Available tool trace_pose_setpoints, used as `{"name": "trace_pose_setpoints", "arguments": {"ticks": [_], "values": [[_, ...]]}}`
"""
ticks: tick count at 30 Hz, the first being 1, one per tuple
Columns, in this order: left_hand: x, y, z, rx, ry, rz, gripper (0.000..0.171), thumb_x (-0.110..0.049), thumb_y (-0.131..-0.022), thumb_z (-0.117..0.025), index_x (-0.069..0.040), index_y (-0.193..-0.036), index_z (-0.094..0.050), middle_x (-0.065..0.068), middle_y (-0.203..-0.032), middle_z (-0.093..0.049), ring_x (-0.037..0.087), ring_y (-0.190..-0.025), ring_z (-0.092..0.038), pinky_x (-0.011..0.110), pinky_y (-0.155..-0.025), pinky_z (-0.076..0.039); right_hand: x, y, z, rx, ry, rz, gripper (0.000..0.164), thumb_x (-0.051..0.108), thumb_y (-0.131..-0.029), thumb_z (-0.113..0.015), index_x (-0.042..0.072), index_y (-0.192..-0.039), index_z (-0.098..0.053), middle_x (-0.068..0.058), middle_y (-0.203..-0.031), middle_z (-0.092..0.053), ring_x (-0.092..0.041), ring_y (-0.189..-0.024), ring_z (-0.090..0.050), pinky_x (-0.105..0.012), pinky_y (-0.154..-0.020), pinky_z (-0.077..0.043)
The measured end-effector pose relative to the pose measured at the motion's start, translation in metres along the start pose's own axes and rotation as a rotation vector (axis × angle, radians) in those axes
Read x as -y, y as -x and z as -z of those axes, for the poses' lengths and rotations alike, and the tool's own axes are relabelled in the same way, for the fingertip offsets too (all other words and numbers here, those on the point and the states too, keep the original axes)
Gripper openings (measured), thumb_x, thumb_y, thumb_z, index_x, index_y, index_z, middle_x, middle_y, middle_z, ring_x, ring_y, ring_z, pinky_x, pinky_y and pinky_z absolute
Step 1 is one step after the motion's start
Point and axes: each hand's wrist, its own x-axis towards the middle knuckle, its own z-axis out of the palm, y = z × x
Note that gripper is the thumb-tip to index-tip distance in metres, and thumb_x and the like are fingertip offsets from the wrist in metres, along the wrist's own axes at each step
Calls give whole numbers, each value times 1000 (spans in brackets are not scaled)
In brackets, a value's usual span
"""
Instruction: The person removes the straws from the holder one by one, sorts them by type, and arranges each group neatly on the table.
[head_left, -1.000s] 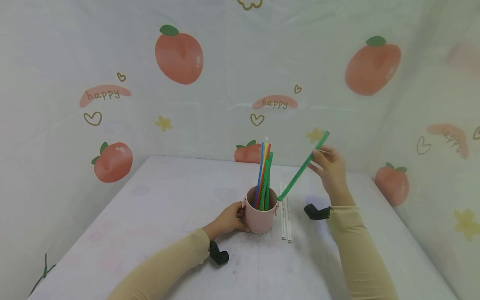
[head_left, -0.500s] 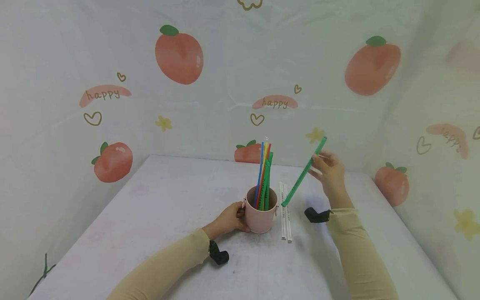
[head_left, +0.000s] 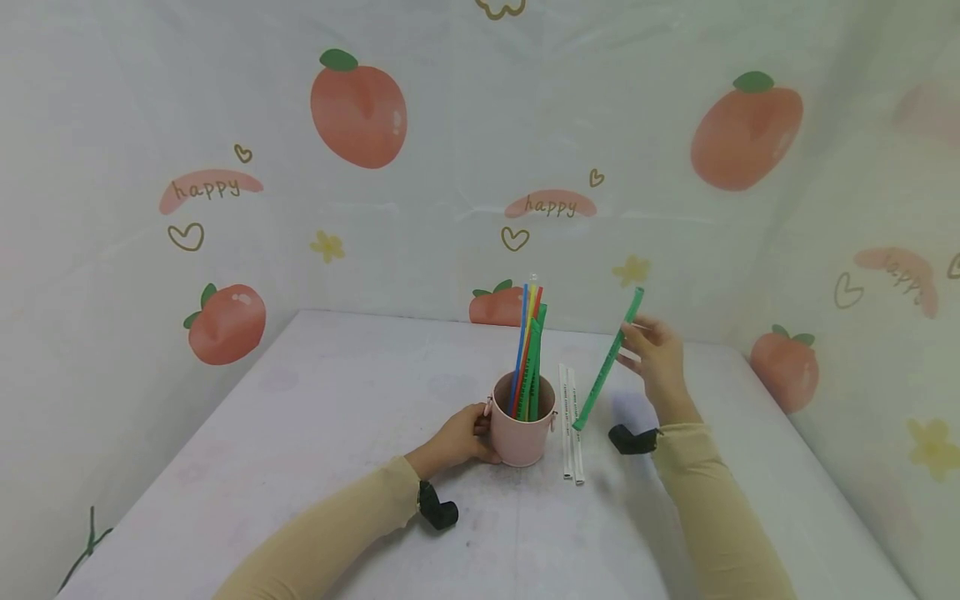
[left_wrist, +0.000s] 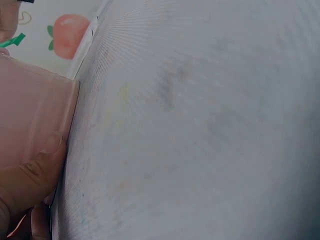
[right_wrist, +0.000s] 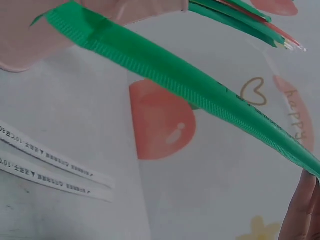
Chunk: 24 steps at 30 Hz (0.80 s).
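My left hand [head_left: 456, 437] grips the pink bucket [head_left: 519, 442] low on its left side; in the left wrist view the thumb [left_wrist: 42, 165] lies against its wall. Several straws [head_left: 528, 358] stand in the bucket, some bare in blue, yellow and red, others in green wrappers. On the right, my right hand [head_left: 657, 358] pinches a green-wrapped straw [head_left: 609, 360] near its upper part. This straw slants down to the left, its lower end overlapping the white-wrapped straws in the head view. The right wrist view shows its crimped green wrapper [right_wrist: 165, 75] close up.
Two white-wrapped straws [head_left: 572, 425] lie side by side on the white table [head_left: 360, 375], just right of the bucket. A fruit-printed curtain [head_left: 435, 167] hangs behind the table and along its sides.
My right hand has come down with the green-wrapped straw, whose lower end has shifted right, away from the bucket's rim. The left hand and bucket have stayed in place.
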Motion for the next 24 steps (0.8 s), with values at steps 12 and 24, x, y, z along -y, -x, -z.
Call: {"name": "trace_pose_setpoints", "arguments": {"ticks": [12, 24], "values": [[0, 0, 0, -2, 5, 12, 75, -3, -66, -87, -1, -132, -50, 16, -131, -55, 34, -123, -54, 45, -107, -46, -18, 0, 0, 3, 169, -41, 21, 20, -93, -65, 14, -112, -56, 12, -91, -62, -2, -79, -64, -19, -70, -60], [2, -1, 0, -6, 26, -11, 73, -2, -66, -87, 0, -130, -51, 17, -131, -54, 34, -122, -55, 44, -106, -47, -35, -4, -4, 39, 312, -80, 43, 19, -96, -61, -3, -131, -48, 14, -86, -60, 1, -76, -64, -19, -69, -59]]}}
